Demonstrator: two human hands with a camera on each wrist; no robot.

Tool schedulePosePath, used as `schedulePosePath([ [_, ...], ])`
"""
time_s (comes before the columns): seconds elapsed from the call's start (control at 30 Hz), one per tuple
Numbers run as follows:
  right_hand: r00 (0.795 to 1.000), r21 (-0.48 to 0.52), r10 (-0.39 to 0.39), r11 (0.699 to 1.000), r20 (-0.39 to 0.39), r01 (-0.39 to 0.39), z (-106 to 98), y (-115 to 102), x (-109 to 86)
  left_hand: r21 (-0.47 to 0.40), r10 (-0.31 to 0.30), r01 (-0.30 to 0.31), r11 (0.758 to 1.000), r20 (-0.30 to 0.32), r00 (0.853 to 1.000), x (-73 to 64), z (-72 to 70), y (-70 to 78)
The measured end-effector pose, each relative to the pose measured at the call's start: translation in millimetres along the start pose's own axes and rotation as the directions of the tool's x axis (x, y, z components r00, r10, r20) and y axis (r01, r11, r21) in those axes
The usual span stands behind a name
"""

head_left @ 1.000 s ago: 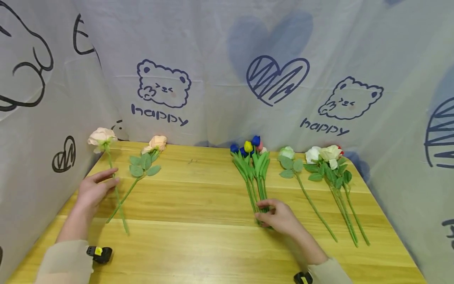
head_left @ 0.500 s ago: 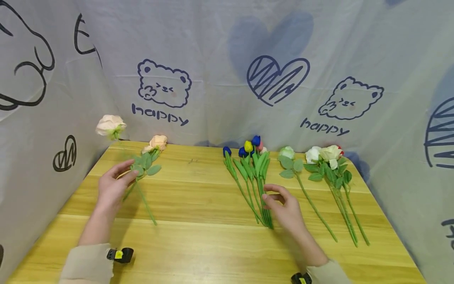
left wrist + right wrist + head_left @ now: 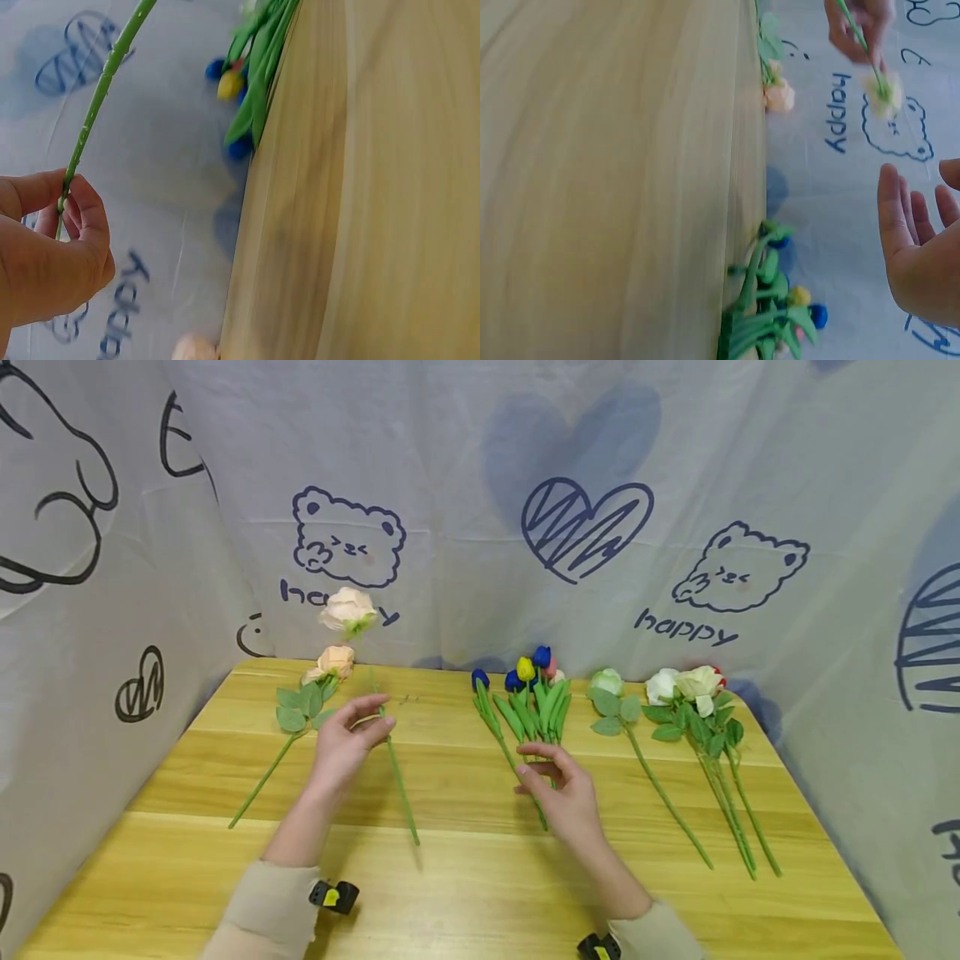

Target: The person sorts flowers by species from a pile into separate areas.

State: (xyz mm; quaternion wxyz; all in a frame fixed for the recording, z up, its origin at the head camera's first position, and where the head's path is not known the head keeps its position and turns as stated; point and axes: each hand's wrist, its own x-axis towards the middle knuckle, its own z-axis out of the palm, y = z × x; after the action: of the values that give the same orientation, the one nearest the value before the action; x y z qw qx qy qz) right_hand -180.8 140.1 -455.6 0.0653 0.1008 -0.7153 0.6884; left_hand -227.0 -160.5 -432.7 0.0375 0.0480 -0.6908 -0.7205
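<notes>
Between its thumb and fingers my left hand [image 3: 348, 743] pinches the green stem of a pale pink rose [image 3: 349, 610], raised above the table with its bloom up. The left wrist view shows the stem [image 3: 94, 109] in the fingertips. My right hand [image 3: 562, 789] hovers over the stems of the tulips [image 3: 528, 710], fingers loosely bent, holding nothing. In the right wrist view the right hand [image 3: 926, 240] is apart from the tulips [image 3: 772, 307]. The tulips have blue, yellow and pink heads; the hand hides part of their stems.
A peach rose [image 3: 330, 664] lies at the left on the wooden table [image 3: 465, 893]. Right of the tulips lie a pale green rose [image 3: 607, 683] and a group of white, cream and red roses [image 3: 697, 689]. Printed cloth [image 3: 450, 468] hangs behind and at both sides.
My left hand has carried the pale pink rose rightward, past the peach rose. The right hand let go of the tulip stems, which spread apart, and has shifted up and slightly left.
</notes>
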Motion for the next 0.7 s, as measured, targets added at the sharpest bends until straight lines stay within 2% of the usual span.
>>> schedulePosePath([
  [0.17, 0.996, 0.002, 0.020, 1.000, 0.091, -0.020, 12.0, 0.7, -3.8, 0.015, 0.017, -0.018, 1.000, 0.084, 0.996, -0.4, 36.9, -6.6],
  [0.33, 0.978, -0.034, 0.066, 0.998, 0.199, -0.060, 20.3, 2.4, -6.5, 0.029, 0.047, -0.052, 0.998, 0.154, 0.987, -4.3, 66.4, -13.0],
  [0.5, 0.954, -0.081, 0.157, 0.987, 0.256, -0.140, 23.4, 2.9, -8.5, 0.037, 0.068, -0.077, 0.996, 0.196, 0.978, -7.1, 85.0, -17.0],
  [0.7, 0.937, -0.081, 0.228, 0.973, 0.265, -0.214, 23.6, 2.7, -10.7, 0.029, 0.078, -0.086, 0.996, 0.203, 0.976, -8.7, 97.5, -20.5],
])
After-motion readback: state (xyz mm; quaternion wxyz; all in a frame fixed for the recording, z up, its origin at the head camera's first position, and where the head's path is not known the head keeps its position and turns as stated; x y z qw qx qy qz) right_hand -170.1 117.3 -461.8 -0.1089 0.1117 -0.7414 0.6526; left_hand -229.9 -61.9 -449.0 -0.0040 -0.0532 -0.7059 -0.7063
